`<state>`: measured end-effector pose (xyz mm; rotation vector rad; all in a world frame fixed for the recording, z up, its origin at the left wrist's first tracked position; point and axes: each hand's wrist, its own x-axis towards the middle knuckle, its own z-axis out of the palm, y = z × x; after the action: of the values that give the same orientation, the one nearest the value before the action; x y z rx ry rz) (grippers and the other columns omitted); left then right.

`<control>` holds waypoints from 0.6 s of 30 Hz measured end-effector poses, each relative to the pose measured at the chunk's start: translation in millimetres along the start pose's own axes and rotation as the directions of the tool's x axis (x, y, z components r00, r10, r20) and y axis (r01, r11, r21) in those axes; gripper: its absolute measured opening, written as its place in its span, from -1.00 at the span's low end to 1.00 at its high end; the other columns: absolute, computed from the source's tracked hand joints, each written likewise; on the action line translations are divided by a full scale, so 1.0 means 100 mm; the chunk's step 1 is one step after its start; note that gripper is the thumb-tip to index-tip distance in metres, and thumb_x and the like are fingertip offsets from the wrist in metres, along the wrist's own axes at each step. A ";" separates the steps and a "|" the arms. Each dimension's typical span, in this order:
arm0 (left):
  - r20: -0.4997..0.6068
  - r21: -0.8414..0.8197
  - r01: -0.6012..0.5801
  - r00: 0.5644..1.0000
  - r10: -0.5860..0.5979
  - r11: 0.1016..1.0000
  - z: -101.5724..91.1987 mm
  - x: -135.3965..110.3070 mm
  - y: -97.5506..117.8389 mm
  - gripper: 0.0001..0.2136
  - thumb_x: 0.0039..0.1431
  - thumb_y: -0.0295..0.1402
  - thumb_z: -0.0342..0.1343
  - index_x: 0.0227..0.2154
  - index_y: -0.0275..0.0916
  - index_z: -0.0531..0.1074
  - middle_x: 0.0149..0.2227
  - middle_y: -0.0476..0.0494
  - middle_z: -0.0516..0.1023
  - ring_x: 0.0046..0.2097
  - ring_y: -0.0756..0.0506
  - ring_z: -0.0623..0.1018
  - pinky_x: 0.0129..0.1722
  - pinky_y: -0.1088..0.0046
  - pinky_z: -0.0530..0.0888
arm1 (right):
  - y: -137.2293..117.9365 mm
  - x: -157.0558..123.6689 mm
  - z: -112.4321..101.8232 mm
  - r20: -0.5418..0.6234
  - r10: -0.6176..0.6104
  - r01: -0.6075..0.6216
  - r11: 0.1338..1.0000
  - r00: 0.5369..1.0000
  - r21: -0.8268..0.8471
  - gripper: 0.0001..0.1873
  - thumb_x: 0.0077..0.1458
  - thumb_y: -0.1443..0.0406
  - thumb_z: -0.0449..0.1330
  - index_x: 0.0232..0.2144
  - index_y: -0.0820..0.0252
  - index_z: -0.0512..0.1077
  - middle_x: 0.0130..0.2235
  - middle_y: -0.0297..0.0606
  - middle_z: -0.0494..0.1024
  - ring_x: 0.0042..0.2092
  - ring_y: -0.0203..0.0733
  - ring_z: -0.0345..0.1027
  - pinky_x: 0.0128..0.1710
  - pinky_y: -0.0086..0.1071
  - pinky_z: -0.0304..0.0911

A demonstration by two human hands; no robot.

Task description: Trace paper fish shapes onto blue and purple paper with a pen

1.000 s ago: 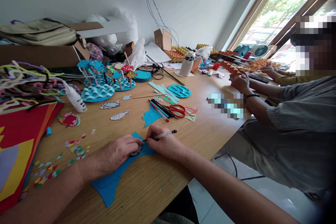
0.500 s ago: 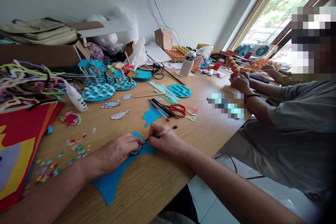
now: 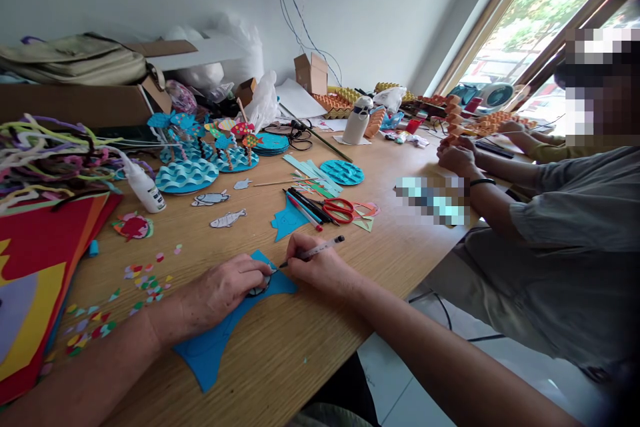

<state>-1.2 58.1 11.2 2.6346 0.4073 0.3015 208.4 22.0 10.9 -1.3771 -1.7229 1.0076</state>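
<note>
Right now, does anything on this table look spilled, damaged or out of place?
Mildly: small coloured paper bits lie scattered beside the left forearm, as if spilled, while coloured sheets nearby are stacked. The blue paper under the left hand shows no obvious damage.

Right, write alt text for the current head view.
A person's right hand holds a pen at blue paper under the left hand, on a wooden table. Beyond lie paper fish and red scissors; to the right, a co-worker holds orange egg carton.

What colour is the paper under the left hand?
Blue; the paper shows best in the head view.
</note>
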 end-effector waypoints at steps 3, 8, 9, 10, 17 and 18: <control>-0.017 0.000 -0.003 1.000 0.003 1.000 0.01 -0.01 0.00 -0.72 0.16 -0.65 -0.18 -0.28 -0.22 0.37 -0.11 -0.11 0.45 -0.08 -0.05 0.42 -0.10 0.45 0.36 | 0.01 0.01 0.01 -0.001 0.009 -0.009 0.998 1.000 0.066 -0.88 -0.20 0.48 0.05 -0.60 0.19 0.22 -0.60 -0.49 0.23 -0.56 -0.42 0.05 -0.60 -0.56 -0.01; -0.060 0.005 -0.014 0.998 0.015 1.000 0.03 -0.03 -0.01 -0.75 0.23 -0.59 -0.16 -0.26 -0.21 0.39 -0.12 -0.10 0.47 -0.08 -0.04 0.42 -0.10 0.47 0.37 | -0.01 0.03 0.03 0.038 -0.009 0.011 0.999 0.999 -0.035 -0.90 -0.17 0.47 0.07 -0.57 0.20 0.28 -0.59 -0.47 0.28 -0.56 -0.42 0.11 -0.62 -0.57 -0.01; -0.064 0.009 -0.012 0.998 0.013 1.000 0.04 -0.03 -0.01 -0.75 0.23 -0.58 -0.16 -0.25 -0.22 0.40 -0.12 -0.10 0.47 -0.08 -0.04 0.42 -0.09 0.47 0.36 | -0.02 0.04 0.03 0.040 -0.015 0.018 0.998 0.999 -0.064 -0.90 -0.17 0.47 0.08 -0.57 0.20 0.28 -0.59 -0.47 0.29 -0.55 -0.42 0.11 -0.61 -0.57 -0.01; -0.065 0.011 -0.009 0.998 0.010 1.000 0.04 -0.03 -0.01 -0.75 0.24 -0.57 -0.16 -0.25 -0.22 0.40 -0.12 -0.10 0.47 -0.08 -0.04 0.42 -0.08 0.47 0.36 | -0.02 0.04 0.03 0.042 -0.022 0.026 0.996 0.999 -0.088 -0.91 -0.17 0.47 0.09 -0.56 0.20 0.29 -0.58 -0.47 0.30 -0.55 -0.42 0.12 -0.61 -0.57 0.00; -0.079 0.016 -0.015 0.997 0.016 1.000 0.07 -0.04 -0.04 -0.73 0.26 -0.57 -0.19 -0.22 -0.21 0.41 -0.12 -0.09 0.48 -0.07 -0.03 0.41 -0.08 0.47 0.36 | -0.01 0.06 0.04 0.055 -0.051 0.058 0.990 0.997 -0.127 -0.91 -0.16 0.46 0.09 -0.55 0.20 0.30 -0.58 -0.47 0.31 -0.55 -0.42 0.12 -0.59 -0.56 0.02; -0.080 0.017 -0.015 0.997 0.016 1.000 0.07 -0.04 -0.04 -0.73 0.26 -0.56 -0.19 -0.22 -0.21 0.41 -0.11 -0.09 0.48 -0.07 -0.03 0.41 -0.08 0.47 0.36 | -0.01 0.06 0.04 0.052 -0.050 0.056 0.990 0.997 -0.133 -0.92 -0.16 0.46 0.10 -0.55 0.20 0.31 -0.58 -0.47 0.31 -0.55 -0.42 0.12 -0.59 -0.56 0.01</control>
<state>-3.6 57.3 2.4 2.6496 0.4178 0.4122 203.1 26.7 10.5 -1.3926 -1.8832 0.9171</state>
